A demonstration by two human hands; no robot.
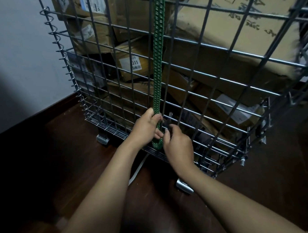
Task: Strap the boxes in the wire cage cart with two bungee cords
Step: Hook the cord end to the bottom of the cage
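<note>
A green bungee cord [157,58] runs straight down the outside of the wire cage cart [225,79], stretched from above the frame to near the cart's base. My left hand [145,129] grips the cord's lower end, fingers curled round it. Close beside it, my right hand [177,147] has its fingers curled at the cord's end by the mesh, where a dark metal hook [169,119] shows; what it pinches is hidden. Cardboard boxes [231,39] fill the cart in a tilted pile. Only one cord is visible.
The cart stands on a dark wooden floor [45,177] near a pale wall [16,61] on the left. Metal feet [184,185] stick out below the base. A white strip [137,169] lies on the floor under the cart's front edge.
</note>
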